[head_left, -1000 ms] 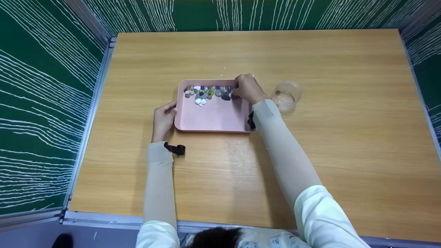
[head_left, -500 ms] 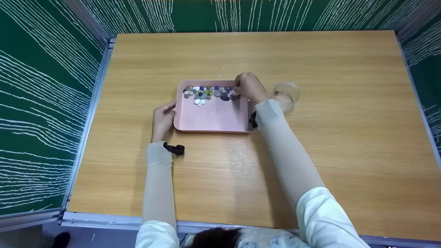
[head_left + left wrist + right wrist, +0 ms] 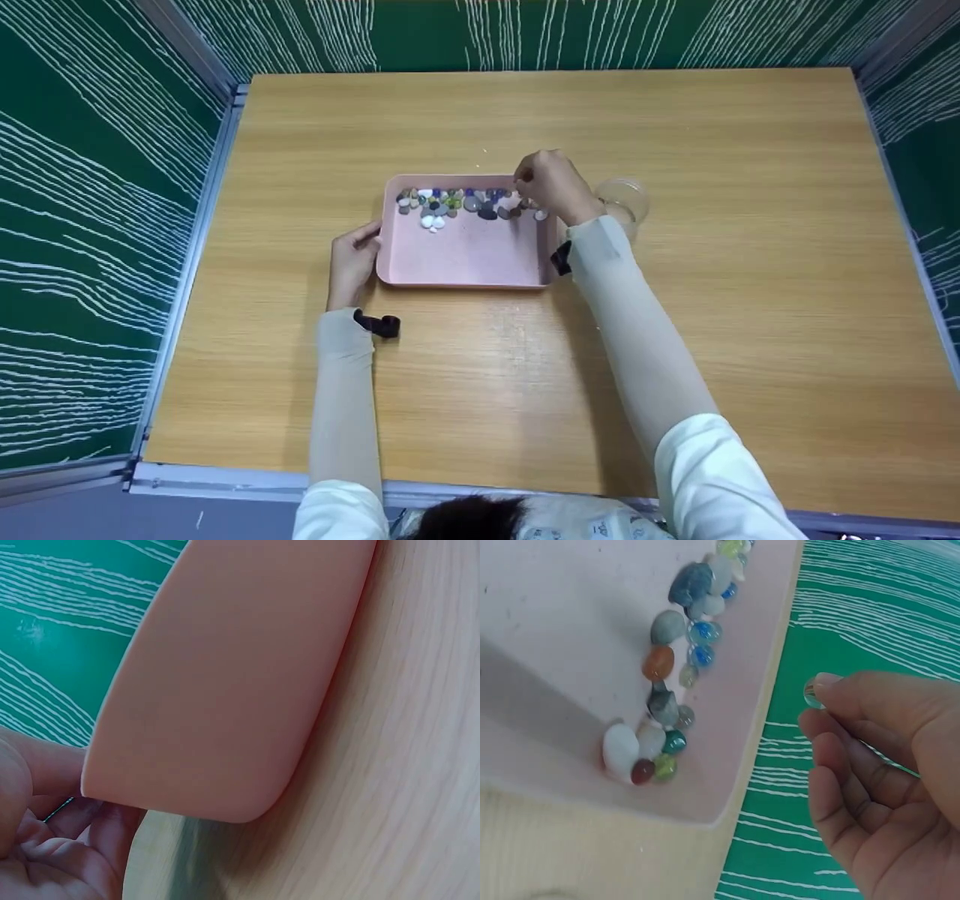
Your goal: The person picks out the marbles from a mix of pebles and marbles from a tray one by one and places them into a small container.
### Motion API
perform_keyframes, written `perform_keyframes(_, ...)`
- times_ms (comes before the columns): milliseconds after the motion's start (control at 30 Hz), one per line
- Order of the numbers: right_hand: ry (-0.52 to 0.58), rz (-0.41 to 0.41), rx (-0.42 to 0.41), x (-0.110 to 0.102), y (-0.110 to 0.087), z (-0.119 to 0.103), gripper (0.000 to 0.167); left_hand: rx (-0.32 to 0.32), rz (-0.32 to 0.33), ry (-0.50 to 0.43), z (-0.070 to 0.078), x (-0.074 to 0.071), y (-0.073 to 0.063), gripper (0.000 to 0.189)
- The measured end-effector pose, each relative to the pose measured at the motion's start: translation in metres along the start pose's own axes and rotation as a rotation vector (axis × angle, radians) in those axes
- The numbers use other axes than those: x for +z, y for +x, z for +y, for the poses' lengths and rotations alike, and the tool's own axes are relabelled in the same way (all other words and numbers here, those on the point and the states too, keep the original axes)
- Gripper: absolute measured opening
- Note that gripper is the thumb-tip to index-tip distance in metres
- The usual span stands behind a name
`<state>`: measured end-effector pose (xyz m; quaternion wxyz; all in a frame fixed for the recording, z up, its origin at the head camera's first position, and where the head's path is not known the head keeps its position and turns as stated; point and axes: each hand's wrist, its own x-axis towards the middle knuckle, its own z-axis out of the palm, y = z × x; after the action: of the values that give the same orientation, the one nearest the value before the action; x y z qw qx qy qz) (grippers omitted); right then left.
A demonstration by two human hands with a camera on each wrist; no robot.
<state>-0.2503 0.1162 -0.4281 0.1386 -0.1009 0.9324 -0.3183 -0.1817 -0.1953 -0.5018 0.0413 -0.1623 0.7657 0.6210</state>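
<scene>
A pink tray (image 3: 465,259) lies on the wooden table, with a band of pebbles and glass marbles (image 3: 442,202) along its far side. At the tray's left side my left hand (image 3: 352,262) holds the edge; the left wrist view shows its fingers at the corner of the tray wall (image 3: 225,690). My right hand (image 3: 555,184) is raised over the tray's far right corner. Between thumb and index finger it pinches a clear glass marble (image 3: 812,693), while its other fingers curl loosely. Below it sit a white pebble (image 3: 620,748) and an orange pebble (image 3: 658,662).
Right of the tray stands a clear round container (image 3: 626,199), partly covered by the right hand and wrist. Tiny white bits (image 3: 484,151) lie on the table behind the tray. Green panels with white lines (image 3: 420,34) border the table at the back and sides.
My right hand has lifted from the pebbles and shifted slightly right, uncovering stones in the tray's far right corner. The left hand stays at the tray's edge.
</scene>
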Motion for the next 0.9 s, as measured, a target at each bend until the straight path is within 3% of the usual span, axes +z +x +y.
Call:
perform_keyframes(200,0.000,0.021,-0.002,-0.008,-0.006,0.006,0.021,-0.014,0.004,-0.010,0.002,-0.001,-0.001,0.037)
perform_keyframes(600,0.013,-0.017,0.110,-0.020,-0.017,0.010,0.024,-0.061,-0.002,-0.024,0.004,0.000,-0.002,0.038)
perform_keyframes(900,0.046,0.032,0.072,-0.026,-0.026,0.024,0.024,-0.037,-0.004,-0.042,0.004,0.001,-0.003,0.038)
